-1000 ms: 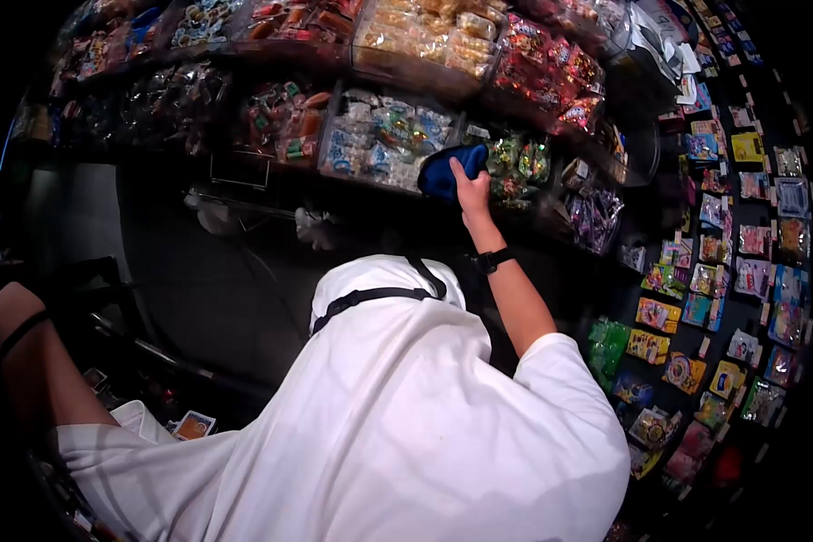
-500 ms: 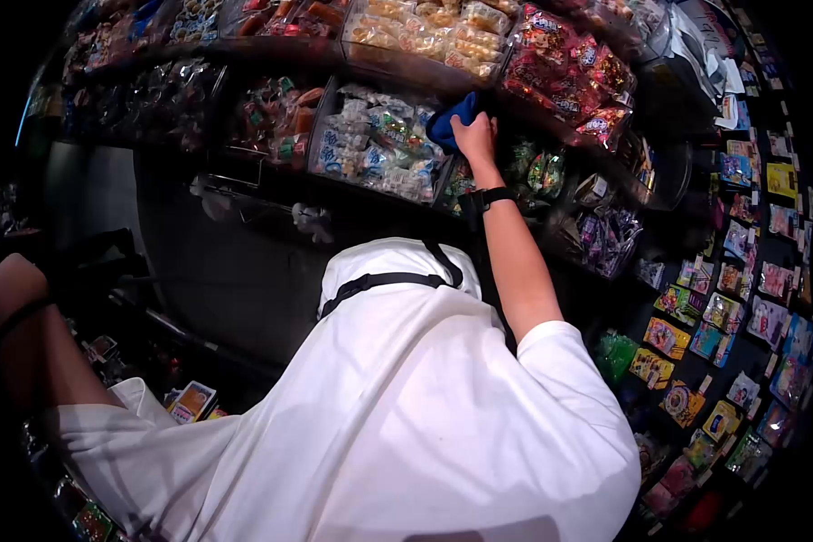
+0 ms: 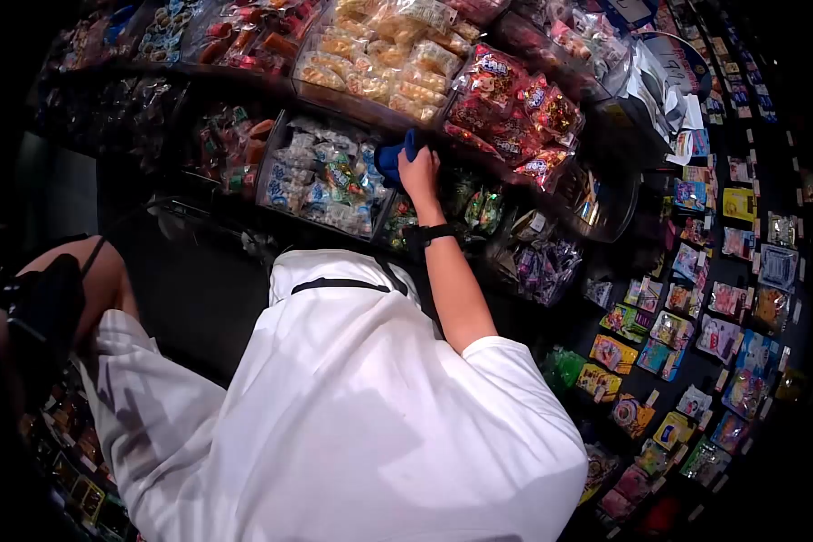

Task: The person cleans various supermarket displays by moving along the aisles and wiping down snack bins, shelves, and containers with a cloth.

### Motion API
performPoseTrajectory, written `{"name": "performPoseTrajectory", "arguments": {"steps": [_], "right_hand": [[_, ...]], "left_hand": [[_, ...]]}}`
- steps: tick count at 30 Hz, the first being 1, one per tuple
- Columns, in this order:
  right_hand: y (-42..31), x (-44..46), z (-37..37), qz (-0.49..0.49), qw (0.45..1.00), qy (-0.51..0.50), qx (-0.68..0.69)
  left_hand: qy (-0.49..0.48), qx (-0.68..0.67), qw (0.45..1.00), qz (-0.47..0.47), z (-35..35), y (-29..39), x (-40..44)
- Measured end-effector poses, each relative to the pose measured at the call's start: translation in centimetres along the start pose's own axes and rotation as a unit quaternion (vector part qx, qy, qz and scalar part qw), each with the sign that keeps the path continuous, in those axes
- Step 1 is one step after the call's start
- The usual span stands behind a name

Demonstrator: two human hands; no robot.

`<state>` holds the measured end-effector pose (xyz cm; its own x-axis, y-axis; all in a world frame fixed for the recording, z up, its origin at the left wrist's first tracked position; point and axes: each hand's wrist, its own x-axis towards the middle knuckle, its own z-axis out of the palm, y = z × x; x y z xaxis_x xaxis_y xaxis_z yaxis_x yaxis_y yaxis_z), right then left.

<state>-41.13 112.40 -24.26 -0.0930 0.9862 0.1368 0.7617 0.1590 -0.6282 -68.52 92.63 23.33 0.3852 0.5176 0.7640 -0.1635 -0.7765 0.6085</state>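
My right hand [image 3: 419, 173] is closed on a dark blue cloth [image 3: 389, 163] at the edge of a lower bin. A black band is on that wrist. Just left of the cloth is a clear bin of white-and-blue wrapped sweets [image 3: 303, 185], with a green packet [image 3: 341, 181] among them. Green-wrapped sweets [image 3: 483, 210] lie to the right of my hand, partly in shadow. At the far left, bare skin and a dark object [image 3: 45, 307] show beside white fabric, but my left hand itself cannot be made out.
Above, bins hold yellowish packets [image 3: 379, 59] and red packets [image 3: 515, 108]. Purple packets [image 3: 544, 266] lie lower right. White papers [image 3: 661, 95] stick out at the upper right. Many small colourful packs [image 3: 668, 330] line the right side.
The whole view has shifted, so the bins and my right arm sit further left and slightly lower. My right hand still holds the blue cloth beside the same bin. The dark object at left shows more.
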Motion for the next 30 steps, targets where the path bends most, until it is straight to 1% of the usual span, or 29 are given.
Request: {"name": "performPoseTrajectory", "arguments": {"steps": [2,3,4,5,6,7,8,9,10,12,14,16,18,19,20,21,22,23,24,25,26,27,28,29,30], "right_hand": [[0.8,-0.2,0.7,-0.041,0.999,0.0,0.008],[-0.6,-0.7,-0.9,-0.046,0.997,-0.029,0.055],[-1.9,-1.1,-2.7,-0.054,0.992,-0.056,0.097],[-1.8,-1.8,-2.9,-0.035,0.995,-0.05,0.077],[-1.9,-1.9,-4.1,-0.045,0.991,-0.096,0.083],[-2.4,-1.7,-5.2,-0.091,0.986,-0.081,0.109],[-3.0,-1.6,-6.2,-0.138,0.979,-0.069,0.133],[-4.1,-1.2,-7.3,-0.159,0.977,-0.046,0.133],[-5.3,-0.8,-8.2,-0.156,0.978,-0.029,0.132],[-8.2,0.0,-9.1,-0.178,0.976,0.04,0.117],[-10.9,1.1,-8.5,-0.203,0.97,0.043,0.128],[-14.1,2.6,-6.2,-0.246,0.96,0.022,0.133],[-17.9,3.9,-4.3,-0.293,0.937,-0.069,0.175],[-19.8,5.1,-3.2,-0.325,0.931,-0.076,0.151],[-21.2,5.7,-2.1,-0.349,0.925,-0.085,0.126],[-23.3,6.8,-1.2,-0.337,0.933,-0.07,0.099],[-24.8,7.9,-1.0,-0.328,0.928,-0.066,0.167],[-26.8,9.4,-1.1,-0.327,0.928,-0.03,0.176],[-28.1,11.1,-0.6,-0.322,0.929,0.006,0.185],[-29.1,12.6,-0.2,-0.295,0.938,0.008,0.179],[-29.9,14.5,0.4,-0.272,0.947,0.011,0.172],[-29.8,16.3,1.3,-0.249,0.959,-0.002,0.135],[-29.7,17.8,2.0,-0.208,0.967,-0.061,0.131],[-29.6,18.5,2.4,-0.227,0.964,-0.082,0.112],[-29.2,19.0,2.5,-0.246,0.959,-0.103,0.09]], "left_hand": [[0.12,-0.028,0.99,-0.07,-2.1,-3.4,-1.5],[0.169,-0.024,0.973,-0.154,-2.9,-6.3,-2.3],[0.197,-0.006,0.946,-0.256,-3.3,-10.0,-3.5],[0.2,0.023,0.915,-0.35,-3.6,-14.1,-5.4],[0.155,0.088,0.89,-0.42,-3.6,-18.2,-7.7],[0.155,0.122,0.866,-0.459,-4.1,-22.3,-11.7],[0.179,0.163,0.807,-0.539,-3.3,-23.4,-12.6],[0.18,0.151,0.808,-0.54,-3.8,-26.3,-16.2],[0.183,0.16,0.801,-0.547,-3.6,-28.4,-19.0],[0.114,0.219,0.813,-0.528,-1.5,-29.5,-20.8],[0.069,0.131,0.824,-0.547,1.0,-30.4,-21.3],[0.037,0.05,0.806,-0.589,2.7,-31.8,-21.5],[0.118,-0.064,0.831,-0.539,2.9,-33.6,-22.1],[0.189,-0.179,0.754,-0.604,2.2,-33.5,-22.0],[0.192,-0.178,0.754,-0.602,0.9,-33.1,-21.8],[0.24,-0.176,0.759,-0.579,-0.4,-33.1,-21.7],[0.289,-0.173,0.762,-0.553,-1.7,-33.3,-21.4],[0.343,-0.173,0.769,-0.512,-2.8,-33.8,-21.3],[0.359,-0.13,0.783,-0.491,-4.3,-33.4,-20.3],[0.338,-0.005,0.807,-0.484,-5.8,-33.7,-19.4],[0.313,0.122,0.818,-0.467,-7.4,-34.4,-18.4],[0.274,0.173,0.825,-0.463,-8.7,-34.8,-17.3],[0.233,0.221,0.828,-0.46,-9.5,-35.2,-16.6],[0.173,0.329,0.836,-0.404,-9.7,-35.4,-16.0],[0.069,0.371,0.787,-0.489,-9.8,-35.2,-15.9]]}}
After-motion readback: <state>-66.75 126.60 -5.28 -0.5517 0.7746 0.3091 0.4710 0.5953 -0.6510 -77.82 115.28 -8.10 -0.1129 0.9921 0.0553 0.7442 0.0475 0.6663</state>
